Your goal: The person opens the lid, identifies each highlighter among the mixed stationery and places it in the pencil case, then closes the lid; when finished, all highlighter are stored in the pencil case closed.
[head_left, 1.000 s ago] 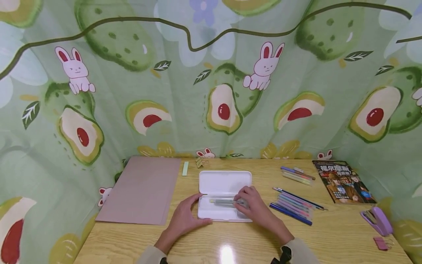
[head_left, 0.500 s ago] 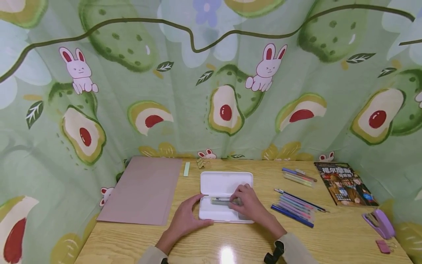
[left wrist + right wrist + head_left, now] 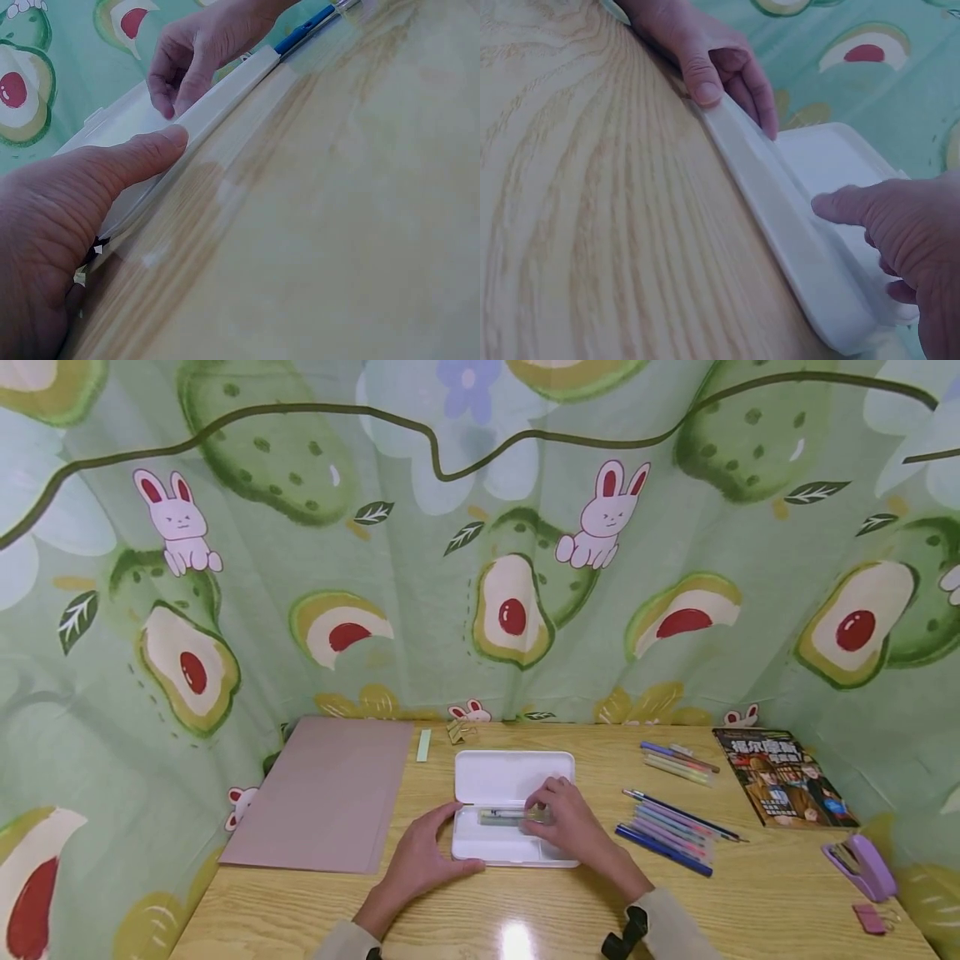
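Right hand (image 3: pixel 564 817) down in the open white pencil case (image 3: pixel 513 775), fingers pinched on a grey-green pen (image 3: pixel 504 816) lying across the tray. Left hand (image 3: pixel 422 853) at 9 o'clock of the case, thumb and fingers curled on its near left corner, holding it flat on the wooden bench (image 3: pixel 525 910). Case in the middle of the bench, lid tipped back toward 12 o'clock.

At 3 o'clock, a row of colored pens (image 3: pixel 663 827); more pens (image 3: pixel 678 761) further back. Past those, a magazine (image 3: pixel 783 775) and a purple stapler (image 3: pixel 861 866). At 9 o'clock, a pink folder (image 3: pixel 322 792).

Could go wrong: pen set crooked, poking over the edge, so the lid would not shut. Could also slide if the left hand lets go, as the bench looks shiny and smooth.
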{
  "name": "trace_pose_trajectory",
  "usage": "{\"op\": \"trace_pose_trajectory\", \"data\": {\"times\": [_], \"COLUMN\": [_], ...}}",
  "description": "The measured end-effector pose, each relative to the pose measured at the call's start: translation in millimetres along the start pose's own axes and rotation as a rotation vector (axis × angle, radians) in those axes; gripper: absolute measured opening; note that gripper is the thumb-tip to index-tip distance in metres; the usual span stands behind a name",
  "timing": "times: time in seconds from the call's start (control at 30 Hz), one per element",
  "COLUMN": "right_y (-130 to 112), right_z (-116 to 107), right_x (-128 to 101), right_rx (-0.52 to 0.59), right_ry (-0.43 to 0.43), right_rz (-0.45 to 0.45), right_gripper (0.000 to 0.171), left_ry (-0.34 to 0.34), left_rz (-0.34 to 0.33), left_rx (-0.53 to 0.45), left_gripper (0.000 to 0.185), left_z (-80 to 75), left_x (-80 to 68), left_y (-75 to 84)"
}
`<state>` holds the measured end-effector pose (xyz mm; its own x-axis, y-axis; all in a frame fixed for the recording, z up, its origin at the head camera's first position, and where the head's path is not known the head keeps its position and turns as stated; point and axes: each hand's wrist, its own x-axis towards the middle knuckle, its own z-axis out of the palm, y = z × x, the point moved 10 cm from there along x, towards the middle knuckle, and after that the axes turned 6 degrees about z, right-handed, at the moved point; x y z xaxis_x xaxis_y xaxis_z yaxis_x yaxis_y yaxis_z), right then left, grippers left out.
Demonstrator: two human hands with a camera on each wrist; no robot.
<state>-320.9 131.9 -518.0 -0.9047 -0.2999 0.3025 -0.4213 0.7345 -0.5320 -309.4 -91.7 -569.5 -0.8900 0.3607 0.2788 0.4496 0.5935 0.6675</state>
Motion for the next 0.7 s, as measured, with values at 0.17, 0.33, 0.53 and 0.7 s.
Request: {"op": "trace_pose_trajectory", "data": {"times": [0.17, 0.33, 0.53, 0.7], "right_y": [7.6, 16.3, 25.3, 41.2], "right_z": [-8.4, -25.7, -57.1, -90.3], "right_x": [-4.8, -9.0, -19.1, -31.8], "right_rx": [0.175, 0.232, 0.268, 0.246], "right_ry": [-0.049, -0.024, 0.094, 0.258], "right_rz": [0.011, 0.012, -0.061, -0.083], "right_gripper": [0.030, 0.037, 0.036, 0.037], "left_ry": [0.003, 0.009, 0.007, 0.004], "left_rz": [-0.002, 0.001, -0.017, -0.017], "left_rx": [-0.007, -0.015, -0.013, -0.011], "left_gripper": [0.100, 0.099, 0.101, 0.102], "left_z": [-0.2, -1.4, -1.9, -0.7], "left_x": [-0.3, -0.5, -1.9, -1.8], "left_y": [0.4, 1.5, 0.6, -0.3]}}
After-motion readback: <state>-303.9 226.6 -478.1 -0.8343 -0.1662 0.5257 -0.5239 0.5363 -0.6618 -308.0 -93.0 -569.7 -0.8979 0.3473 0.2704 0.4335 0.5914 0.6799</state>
